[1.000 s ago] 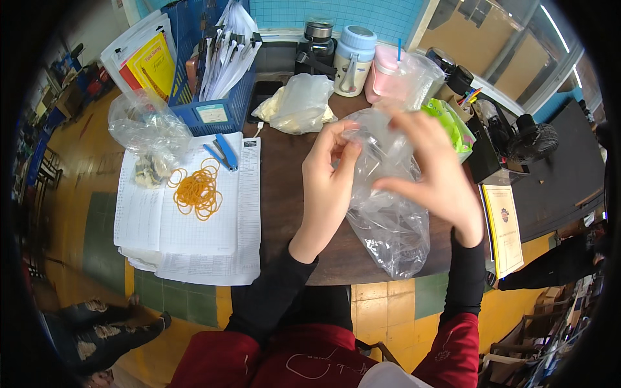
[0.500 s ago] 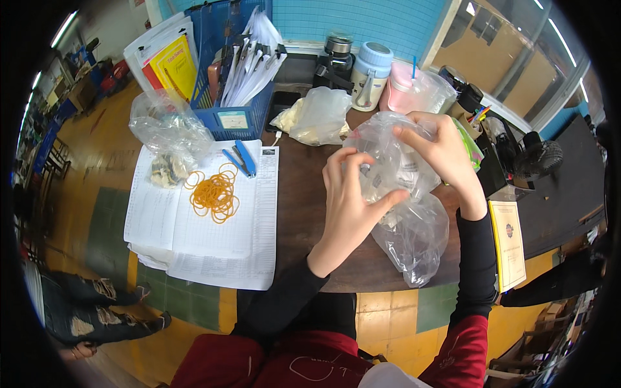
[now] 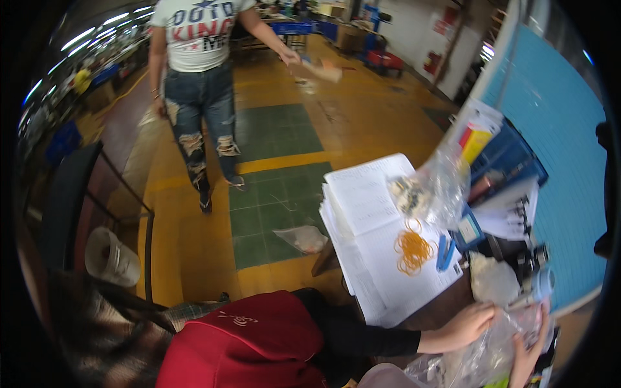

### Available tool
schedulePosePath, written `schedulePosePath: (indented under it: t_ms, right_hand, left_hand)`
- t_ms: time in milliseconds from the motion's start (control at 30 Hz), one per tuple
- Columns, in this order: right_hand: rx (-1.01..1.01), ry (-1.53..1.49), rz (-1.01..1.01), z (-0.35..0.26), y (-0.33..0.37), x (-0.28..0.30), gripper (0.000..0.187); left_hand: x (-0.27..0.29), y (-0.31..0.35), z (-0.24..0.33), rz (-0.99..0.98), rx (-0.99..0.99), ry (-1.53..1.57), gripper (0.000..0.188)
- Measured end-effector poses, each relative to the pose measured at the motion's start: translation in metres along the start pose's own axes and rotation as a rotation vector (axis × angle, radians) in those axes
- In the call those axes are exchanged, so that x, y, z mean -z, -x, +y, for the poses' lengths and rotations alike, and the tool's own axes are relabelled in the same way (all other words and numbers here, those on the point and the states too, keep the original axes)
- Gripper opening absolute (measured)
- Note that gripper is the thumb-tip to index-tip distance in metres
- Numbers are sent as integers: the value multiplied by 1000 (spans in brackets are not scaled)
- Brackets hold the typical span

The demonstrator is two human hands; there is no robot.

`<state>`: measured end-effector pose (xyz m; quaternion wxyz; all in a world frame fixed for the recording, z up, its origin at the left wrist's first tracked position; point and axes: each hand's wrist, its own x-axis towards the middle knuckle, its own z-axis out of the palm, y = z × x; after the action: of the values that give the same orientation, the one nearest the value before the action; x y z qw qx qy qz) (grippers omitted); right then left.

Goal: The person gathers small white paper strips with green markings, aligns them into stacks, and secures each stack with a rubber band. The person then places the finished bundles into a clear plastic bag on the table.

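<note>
A clear plastic bag (image 3: 479, 359) lies at the lower right, between my two hands. My left hand (image 3: 462, 328) reaches in from its left with curled fingers closed on the bag's film. At its right side my right hand (image 3: 529, 352) grips the bag, thumb and fingers on either side of the plastic; its lower part is cut off by the dark rim. What the bag contains is blurred. Beyond my left hand are a pale-filled bag (image 3: 493, 278), a stapler-like blue tool (image 3: 445, 252) and a heap of yellow rubber bands (image 3: 414, 252).
Open notebook and papers (image 3: 369, 226) cover the table's left end, with another clear bag (image 3: 446, 187) on them. A blue basket (image 3: 508, 161) holds papers. On the floor are a plastic bag (image 3: 303, 238) and a white bucket (image 3: 111, 257). Another person (image 3: 197, 39) stands beyond, holding something flat and brown.
The view has swung left, so the table and my hands now sit at the lower right. My left hand's spread fingers have closed on the bag. The other person shows more fully.
</note>
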<state>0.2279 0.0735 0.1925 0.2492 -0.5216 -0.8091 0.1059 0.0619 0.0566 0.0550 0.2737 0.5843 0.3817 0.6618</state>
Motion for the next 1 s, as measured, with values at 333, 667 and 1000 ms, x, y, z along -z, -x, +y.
schedulePosePath:
  t_ms: [333,667,1000]
  right_hand:
    - [94,0,25,-24,-31,-28,37]
    - [-41,-8,378,10,-64,23,47]
    - [3,53,570,2,-67,48,52]
  left_hand:
    - [25,38,-14,217,44,111,20]
    - [47,93,-48,-101,199,43,35]
    - [58,89,-44,-314,247,-106,65]
